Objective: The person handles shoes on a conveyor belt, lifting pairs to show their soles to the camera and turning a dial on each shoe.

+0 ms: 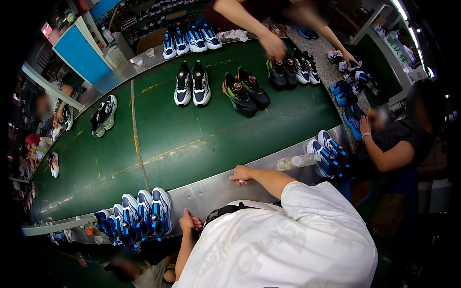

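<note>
My left hand (190, 222) is at the near edge of the metal ledge (206, 193), thumb apart from the loosely bent fingers, with nothing seen in it. A row of several blue and white sneakers (158, 211) stands on the ledge just left of it. Over the same ledge, my right hand (241, 175) has its fingers curled in, and whether something small is in them cannot be made out. Two clear plastic bottles (285, 164) lie to its right, beside a pair of blue and white sneakers (322, 158).
A green conveyor belt (168, 144) carries black and white sneakers (201, 84), black and orange sneakers (238, 96) and other pairs. Across it, a co-worker's hand (274, 47) touches dark sneakers (277, 74). Another co-worker's hand (365, 126) is by a blue shoe (353, 122) at right.
</note>
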A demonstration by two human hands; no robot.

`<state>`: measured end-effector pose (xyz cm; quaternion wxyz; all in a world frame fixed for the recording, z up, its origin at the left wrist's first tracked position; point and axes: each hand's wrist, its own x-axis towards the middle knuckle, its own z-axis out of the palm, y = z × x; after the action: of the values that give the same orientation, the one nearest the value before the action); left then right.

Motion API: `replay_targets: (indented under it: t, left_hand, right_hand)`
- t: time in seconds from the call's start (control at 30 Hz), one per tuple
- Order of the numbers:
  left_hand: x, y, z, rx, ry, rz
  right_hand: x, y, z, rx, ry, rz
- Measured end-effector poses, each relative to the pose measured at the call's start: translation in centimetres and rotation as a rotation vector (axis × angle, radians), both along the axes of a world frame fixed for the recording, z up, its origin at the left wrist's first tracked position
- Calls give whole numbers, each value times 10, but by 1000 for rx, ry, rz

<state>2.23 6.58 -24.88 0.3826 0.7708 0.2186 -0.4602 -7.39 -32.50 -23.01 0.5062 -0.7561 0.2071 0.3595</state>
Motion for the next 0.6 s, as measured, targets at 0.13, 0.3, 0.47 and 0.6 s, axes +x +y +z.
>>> replay_targets:
  t: [0.13,0.3,0.47,0.6]
  left_hand:
    - [0,3,0,-8,-6,-5]
    - [0,1,-1,-8,-1,-9]
    - [0,5,-5,-3,9,7]
    - [0,4,-9,-8,22,16]
  right_hand:
    - [3,1,9,-1,21,5]
    - [-1,0,-5,12,8,-4]
    - [3,2,3,-6,27,-9]
    - [-1,-1,-2,0,17,-14]
